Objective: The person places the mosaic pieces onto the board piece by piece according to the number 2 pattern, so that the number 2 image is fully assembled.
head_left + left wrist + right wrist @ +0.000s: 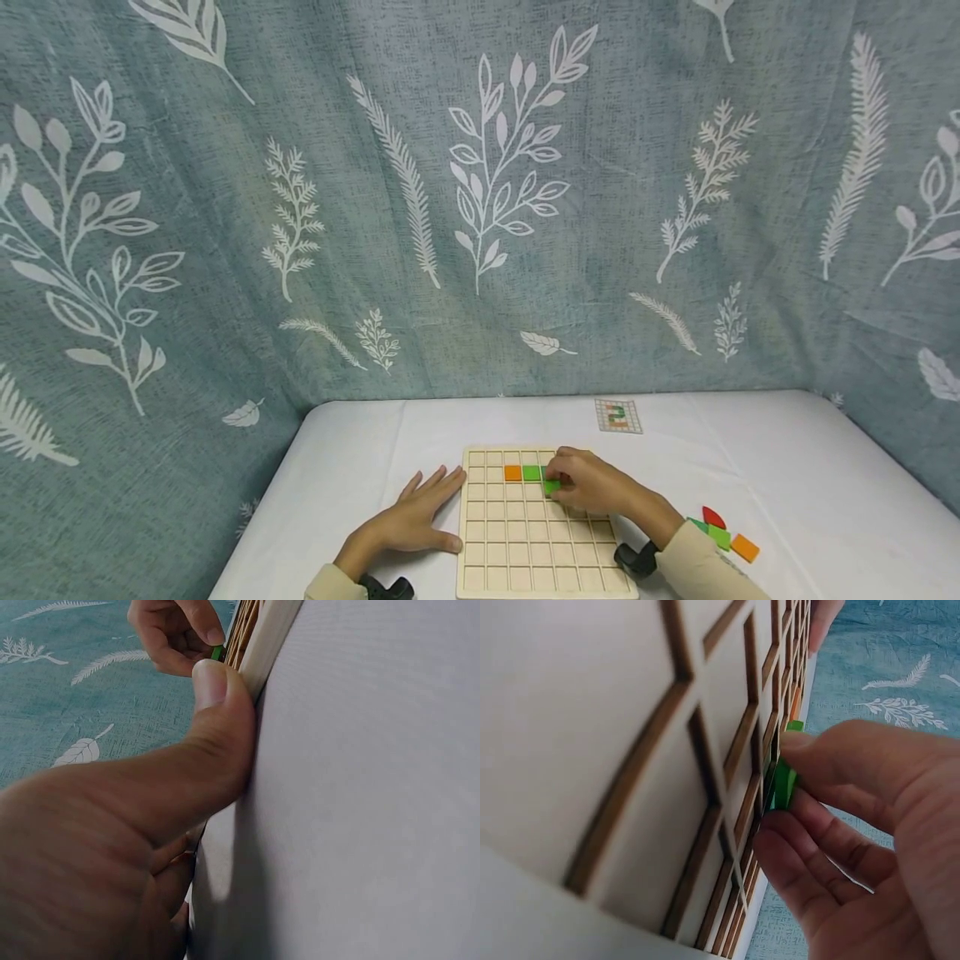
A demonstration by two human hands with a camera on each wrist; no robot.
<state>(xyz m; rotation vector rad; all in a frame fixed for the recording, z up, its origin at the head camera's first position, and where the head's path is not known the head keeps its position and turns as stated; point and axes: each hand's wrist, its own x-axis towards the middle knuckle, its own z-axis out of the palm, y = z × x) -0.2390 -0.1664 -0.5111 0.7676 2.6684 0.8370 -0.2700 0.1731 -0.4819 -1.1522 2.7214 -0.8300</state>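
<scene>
A pale wooden grid board [517, 554] lies on the white table. In its upper rows sit an orange square tile [512, 473] and a green square tile [531, 473], with a darker green piece partly hidden beside them. My right hand [592, 483] pinches a light green tile [784, 780] between thumb and fingers, tilted over a cell just below that row. My left hand [416, 517] rests spread at the board's left side, thumb and fingertips touching its edge. In the left wrist view the left thumb [214, 727] presses along the board's side.
Loose pieces lie right of the board by the right sleeve: a red curved piece [713, 517], a green tile [719, 537] and an orange tile [746, 547]. A small printed pattern card [618, 416] lies behind the board. A leaf-patterned curtain [480, 333] hangs at the back.
</scene>
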